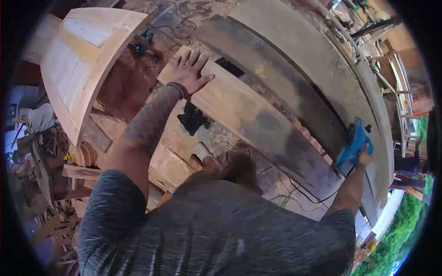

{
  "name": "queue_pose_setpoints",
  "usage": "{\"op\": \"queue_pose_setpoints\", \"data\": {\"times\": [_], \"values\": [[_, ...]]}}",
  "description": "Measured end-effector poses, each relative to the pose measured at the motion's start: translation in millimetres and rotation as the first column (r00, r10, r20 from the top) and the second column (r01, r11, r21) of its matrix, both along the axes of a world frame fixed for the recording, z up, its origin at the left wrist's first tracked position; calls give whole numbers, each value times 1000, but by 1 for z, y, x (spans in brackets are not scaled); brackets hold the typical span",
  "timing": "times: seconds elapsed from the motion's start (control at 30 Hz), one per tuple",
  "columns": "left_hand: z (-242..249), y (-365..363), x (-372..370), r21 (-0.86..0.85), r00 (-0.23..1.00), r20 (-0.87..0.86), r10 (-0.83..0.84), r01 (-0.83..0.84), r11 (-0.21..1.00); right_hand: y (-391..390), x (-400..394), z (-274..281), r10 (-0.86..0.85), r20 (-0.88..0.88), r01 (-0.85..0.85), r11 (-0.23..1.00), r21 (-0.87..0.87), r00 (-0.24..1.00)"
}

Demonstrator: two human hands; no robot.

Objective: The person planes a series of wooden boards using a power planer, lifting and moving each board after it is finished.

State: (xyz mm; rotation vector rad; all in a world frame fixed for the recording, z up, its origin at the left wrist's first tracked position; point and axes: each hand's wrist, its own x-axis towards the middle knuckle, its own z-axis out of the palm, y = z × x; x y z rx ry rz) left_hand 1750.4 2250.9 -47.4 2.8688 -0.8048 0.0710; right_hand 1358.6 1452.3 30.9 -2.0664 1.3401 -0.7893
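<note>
A long wooden plank [239, 108] runs diagonally from upper left to lower right, pale at its far left end and darker toward the right. My left hand [191, 75] lies on the pale end with its fingers spread. At the right, my right hand [364, 156] is wrapped round the handle of a blue power tool [352, 145], which sits over the right end of a dark board [285, 76]. A black cable [301, 193] curves below the tool, across the plank.
A pale wooden panel [87, 50] stands at the upper left. A wide grey-brown board [313, 50] lies beyond the dark one. Black cloth [192, 118] lies on the dusty floor. Wood scraps [50, 202] are piled at the lower left.
</note>
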Motion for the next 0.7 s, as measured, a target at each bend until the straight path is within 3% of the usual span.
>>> {"op": "queue_pose_setpoints", "data": {"times": [0.03,0.13,0.33,0.53,0.63,0.7], "values": [[4,0,-3,28,999,-47,19,-18,999,-2,3,-1,-8,-8,8,1000,-3,1000],[14,-1,-5,54,999,-43,5,-2,999,16,-1,14,189,47,-194,970,150,981],[15,-4,-6,18,999,-50,4,-3,1000,28,-3,18,134,105,-152,970,190,985],[13,-3,-6,6,1000,-30,0,0,1000,35,0,24,84,224,-158,929,335,971],[22,-4,-6,70,998,-69,-13,18,997,35,-4,28,73,322,-228,849,477,944],[17,0,-5,48,998,-65,-27,30,998,49,2,40,91,261,-206,865,457,961]]}}
